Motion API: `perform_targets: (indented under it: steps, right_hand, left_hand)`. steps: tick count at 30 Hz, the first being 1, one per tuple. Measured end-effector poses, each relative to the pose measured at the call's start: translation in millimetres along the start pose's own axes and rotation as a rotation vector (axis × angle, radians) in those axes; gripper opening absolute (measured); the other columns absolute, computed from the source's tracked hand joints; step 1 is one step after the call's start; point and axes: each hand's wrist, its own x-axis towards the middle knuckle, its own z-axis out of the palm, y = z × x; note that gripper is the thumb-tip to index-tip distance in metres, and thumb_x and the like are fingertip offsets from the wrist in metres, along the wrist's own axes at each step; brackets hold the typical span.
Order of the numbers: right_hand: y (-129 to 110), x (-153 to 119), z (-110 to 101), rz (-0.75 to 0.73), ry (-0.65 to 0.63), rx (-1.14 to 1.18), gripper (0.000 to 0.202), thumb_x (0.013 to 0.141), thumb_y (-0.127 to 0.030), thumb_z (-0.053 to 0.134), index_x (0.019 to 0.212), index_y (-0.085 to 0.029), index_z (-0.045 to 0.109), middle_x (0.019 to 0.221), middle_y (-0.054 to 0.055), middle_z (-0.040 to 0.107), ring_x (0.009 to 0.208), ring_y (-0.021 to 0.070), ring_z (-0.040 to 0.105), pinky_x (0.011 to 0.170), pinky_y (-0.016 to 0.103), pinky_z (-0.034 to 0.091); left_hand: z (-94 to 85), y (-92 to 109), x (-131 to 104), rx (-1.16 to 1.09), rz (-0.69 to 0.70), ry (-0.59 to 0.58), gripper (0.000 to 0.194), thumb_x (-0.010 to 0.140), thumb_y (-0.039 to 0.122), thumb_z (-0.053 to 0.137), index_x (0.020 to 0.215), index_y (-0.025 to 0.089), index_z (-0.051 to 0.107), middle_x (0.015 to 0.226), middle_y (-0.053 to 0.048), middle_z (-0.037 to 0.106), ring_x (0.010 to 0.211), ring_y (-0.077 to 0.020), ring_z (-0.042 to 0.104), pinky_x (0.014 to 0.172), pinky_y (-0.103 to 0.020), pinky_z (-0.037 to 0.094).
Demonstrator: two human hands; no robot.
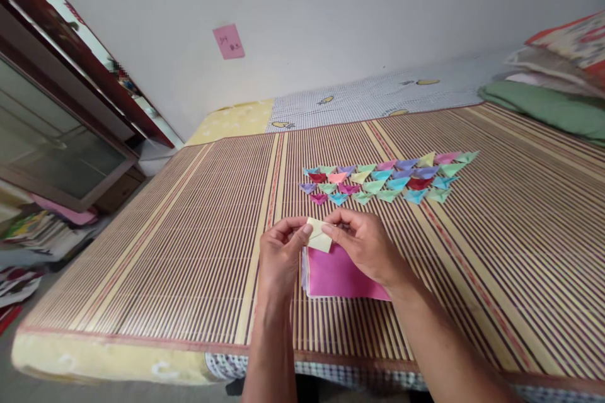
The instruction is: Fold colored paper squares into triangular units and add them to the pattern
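Between my two hands is a small folded piece of pale yellow paper (320,238). My left hand (283,245) pinches its left edge, thumb on top. At its upper right, my right hand (359,240) grips it between thumb and fingers. Just beneath lies a stack of paper sheets with a magenta one (347,274) on top, partly covered by my right hand. Beyond my hands, rows of small folded paper boats (373,186) in many colours stand on the striped bamboo mat (198,220).
A green folded cloth (543,107) and a patterned pillow (576,44) are piled at the right. Behind the mat runs a checked sheet (350,94) along the wall. A pink note (229,41) hangs there. Books (40,233) lie off the bed's left side.
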Motion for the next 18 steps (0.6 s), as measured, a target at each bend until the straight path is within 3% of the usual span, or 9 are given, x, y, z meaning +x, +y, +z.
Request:
perform_targets:
  steps: [11, 18]
  right_hand:
    - [-2.5, -0.5, 3.0, -0.025, 0.051, -0.084, 0.015, 0.091, -0.025, 0.069, 0.079, -0.018, 0.070, 0.069, -0.001, 0.068, 0.063, 0.0144, 0.061, 0.057, 0.024, 0.045]
    - [-0.6, 0.8, 0.6, 0.008, 0.078, -0.002, 0.027, 0.096, -0.035, 0.065, 0.074, -0.019, 0.068, 0.067, -0.001, 0.063, 0.065, 0.0157, 0.057, 0.060, 0.026, 0.043]
  left_hand:
    - [-0.3, -4.3, -0.6, 0.139, 0.068, 0.010, 0.019, 0.078, 0.034, 0.085, 0.079, 0.016, 0.079, 0.066, -0.001, 0.070, 0.061, -0.0124, 0.060, 0.059, -0.023, 0.047]
    - [2.3, -1.8, 0.0, -0.084, -0.044, -0.005, 0.017, 0.072, 0.030, 0.087, 0.072, 0.017, 0.077, 0.067, -0.001, 0.070, 0.063, -0.0122, 0.060, 0.062, -0.024, 0.048]
